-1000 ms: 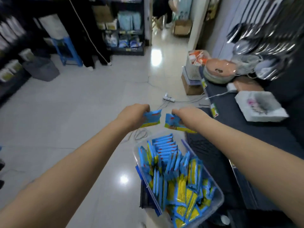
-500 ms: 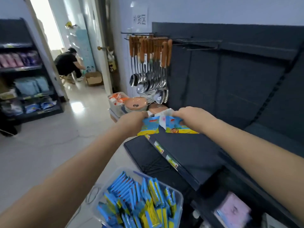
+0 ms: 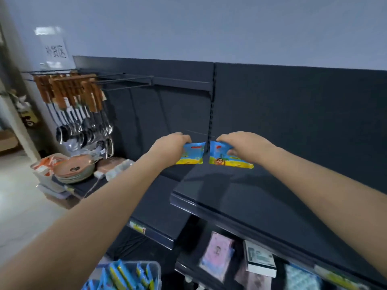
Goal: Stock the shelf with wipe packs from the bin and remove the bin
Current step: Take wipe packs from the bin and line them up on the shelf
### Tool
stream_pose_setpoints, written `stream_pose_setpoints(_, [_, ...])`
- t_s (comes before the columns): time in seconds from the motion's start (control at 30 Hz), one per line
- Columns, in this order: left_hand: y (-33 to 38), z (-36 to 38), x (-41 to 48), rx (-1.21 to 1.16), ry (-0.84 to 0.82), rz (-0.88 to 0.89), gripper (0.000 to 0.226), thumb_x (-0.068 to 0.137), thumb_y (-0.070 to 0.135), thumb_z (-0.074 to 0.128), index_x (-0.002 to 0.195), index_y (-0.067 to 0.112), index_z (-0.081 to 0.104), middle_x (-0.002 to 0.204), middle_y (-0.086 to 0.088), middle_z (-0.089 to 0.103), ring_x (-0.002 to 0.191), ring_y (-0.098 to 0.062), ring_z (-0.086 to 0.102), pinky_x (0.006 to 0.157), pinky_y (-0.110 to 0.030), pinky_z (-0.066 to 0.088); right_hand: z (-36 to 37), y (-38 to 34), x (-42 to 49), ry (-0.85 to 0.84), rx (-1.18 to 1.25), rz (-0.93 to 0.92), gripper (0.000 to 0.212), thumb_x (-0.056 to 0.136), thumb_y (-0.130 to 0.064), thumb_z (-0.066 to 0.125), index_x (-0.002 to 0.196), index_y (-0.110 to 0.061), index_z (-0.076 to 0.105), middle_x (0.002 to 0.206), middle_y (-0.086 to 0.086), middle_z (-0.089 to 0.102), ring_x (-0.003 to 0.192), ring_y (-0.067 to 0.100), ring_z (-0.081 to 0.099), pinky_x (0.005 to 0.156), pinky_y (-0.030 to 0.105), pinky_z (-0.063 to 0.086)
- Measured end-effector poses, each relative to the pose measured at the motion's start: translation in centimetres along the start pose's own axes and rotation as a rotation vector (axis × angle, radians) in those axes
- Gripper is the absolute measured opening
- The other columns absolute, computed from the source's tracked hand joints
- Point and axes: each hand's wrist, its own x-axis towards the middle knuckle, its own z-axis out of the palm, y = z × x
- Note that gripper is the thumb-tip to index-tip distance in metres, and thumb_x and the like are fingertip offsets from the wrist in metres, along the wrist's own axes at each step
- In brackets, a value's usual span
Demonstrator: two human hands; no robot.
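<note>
Raised from over the bin (image 3: 155,268), now bottom left, to the dark shelf (image 3: 261,197) mid-frame. Pinching left wipe pack (image 3: 193,153) in left hand (image 3: 170,147), right wipe pack (image 3: 227,160) in right hand (image 3: 243,143), side by side above it. Likely light, soft, slick-skinned; best gripped along top edges.

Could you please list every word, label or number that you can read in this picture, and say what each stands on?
"补货区": on the white paper sign on the wall, somewhat blurred.
Left wipe pack: print too blurred to read.
Right wipe pack: print too blurred to read.
Shelf-edge label: too blurred to read.
White box on the lower shelf: print too blurred to read.
</note>
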Motion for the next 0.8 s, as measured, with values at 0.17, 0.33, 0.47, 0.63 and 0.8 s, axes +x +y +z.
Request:
stream_pose_setpoints(0.17, [8.7,2.3,5.6,0.022,-0.029,0.128,0.035,0.092,0.008,0.043,0.124,0.021,0.053,0.114,-0.004,0.046,0.098,-0.024,0.052,0.073,-0.039,0.047,0.7,8.9,-5.9,-0.007,0.040,0.152,0.030,0.093,-0.021,0.056,0.121,-0.021,0.046,0.103,0.004,0.060,0.092,0.024,0.055,0.075,0.040,0.048])
stream_pose_setpoints(0.33, [16.4,5.4,10.1,0.047,-0.049,0.250,0.038,0.093,0.008,0.045,0.128,0.020,0.049,0.117,-0.005,0.047,0.100,-0.025,0.053,0.076,-0.040,0.049,2.3,15.3,-9.6,-0.041,0.023,0.229,0.027,0.094,-0.021,0.055,0.120,-0.021,0.046,0.105,0.005,0.059,0.091,0.025,0.055,0.072,0.038,0.047])
stream_pose_setpoints(0.47, [20.4,8.0,13.2,0.061,-0.080,0.341,0.036,0.094,0.010,0.043,0.127,0.020,0.050,0.115,-0.005,0.048,0.098,-0.027,0.056,0.073,-0.038,0.046,4.0,17.9,-11.4,-0.100,0.057,0.295,0.033,0.095,-0.022,0.054,0.126,-0.024,0.044,0.113,0.002,0.058,0.099,0.023,0.054,0.077,0.036,0.046])
stream_pose_setpoints(0.63, [22.9,11.3,17.1,0.092,-0.124,0.419,0.035,0.095,0.011,0.044,0.128,0.020,0.050,0.117,-0.005,0.048,0.100,-0.026,0.056,0.070,-0.034,0.041,6.7,19.9,-12.5,-0.153,0.089,0.352,0.036,0.095,-0.024,0.054,0.129,-0.026,0.043,0.117,0.001,0.057,0.103,0.022,0.054,0.079,0.037,0.047])
stream_pose_setpoints(0.8, [23.3,14.3,19.3,0.115,-0.103,0.519,0.028,0.097,0.013,0.044,0.124,0.015,0.050,0.115,-0.006,0.049,0.098,-0.026,0.055,0.070,-0.034,0.039,9.0,20.7,-12.0,-0.201,0.090,0.387,0.034,0.095,-0.024,0.053,0.127,-0.027,0.044,0.116,0.001,0.057,0.103,0.022,0.053,0.077,0.035,0.046])
